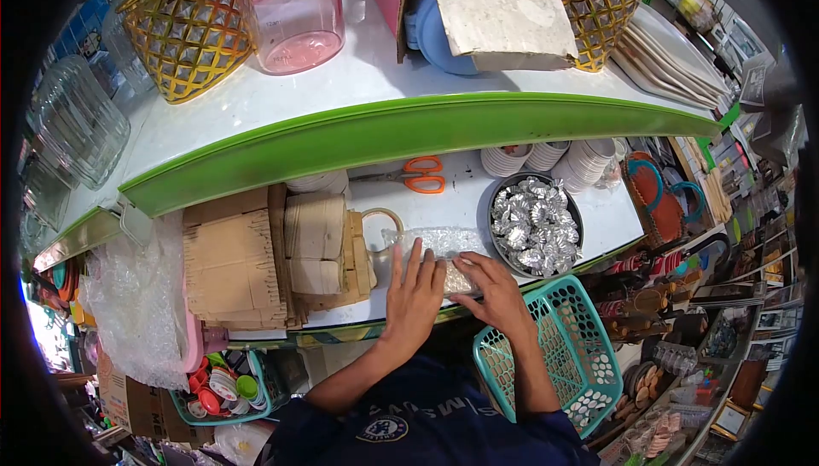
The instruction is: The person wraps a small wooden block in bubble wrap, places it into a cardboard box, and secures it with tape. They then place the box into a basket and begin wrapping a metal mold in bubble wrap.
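Observation:
Near the front edge of the white shelf, a small bubble-wrapped bundle [458, 279] lies between my two hands. My left hand [415, 291] rests flat at its left side, fingers stretched out over the bubble wrap. With thumb and fingers bent around it, my right hand [496, 292] grips the right side of the bundle; what is inside the wrap I cannot make out. A loose sheet of bubble wrap [439, 238] spreads just beyond my fingertips. Left of it lies a roll of tape [381, 225], partly covered by the wrap.
Scissors [424, 174] with orange handles lie farther back. A round dark pan [580, 219] holds many silver fluted moulds. Stacked cardboard [235, 266] stands left. A green shelf edge [409, 129] overhangs the work surface. Below right sits a teal basket [546, 329].

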`<state>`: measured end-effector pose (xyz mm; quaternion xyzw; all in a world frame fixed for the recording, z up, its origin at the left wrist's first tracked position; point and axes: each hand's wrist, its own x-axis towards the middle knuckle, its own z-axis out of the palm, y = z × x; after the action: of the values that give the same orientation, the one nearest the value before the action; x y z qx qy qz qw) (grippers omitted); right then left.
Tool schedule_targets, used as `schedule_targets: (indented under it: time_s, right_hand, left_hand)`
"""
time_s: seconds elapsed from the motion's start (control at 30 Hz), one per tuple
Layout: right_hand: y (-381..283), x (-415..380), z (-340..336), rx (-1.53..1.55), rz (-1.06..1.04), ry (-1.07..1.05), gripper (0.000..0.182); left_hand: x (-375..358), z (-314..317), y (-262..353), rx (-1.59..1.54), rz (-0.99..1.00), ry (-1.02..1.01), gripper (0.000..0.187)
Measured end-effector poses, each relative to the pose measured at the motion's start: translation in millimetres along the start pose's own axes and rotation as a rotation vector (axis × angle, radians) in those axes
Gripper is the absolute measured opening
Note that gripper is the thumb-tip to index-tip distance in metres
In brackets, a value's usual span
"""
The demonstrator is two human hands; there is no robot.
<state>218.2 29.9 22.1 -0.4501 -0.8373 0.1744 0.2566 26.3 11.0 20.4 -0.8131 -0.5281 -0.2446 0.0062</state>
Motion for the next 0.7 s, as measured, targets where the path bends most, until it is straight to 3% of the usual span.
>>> schedule_targets:
  time_s: [0.1, 0.43, 0.7]
  right_hand:
    - [-4.3, 1.8, -2.5, -0.047, 0.003, -0.024, 0.064]
    - [-31.4, -4.9, 13.9, -0.473, 0.104, -0.052, 0.064]
    - [-3.2, -12.1, 11.0, 0.133, 0.159, 0.004, 0.066]
  left_hand:
    - [0.7, 8.1, -1.0, 0.127, 0.108, -0.079, 0.049]
    - [-6.1, 24.5, -0.6, -0.175, -0.014, 0.022, 0.056]
    - [-13.8, 17.1, -21.3, -0.263, 0.023, -0.040, 0.067]
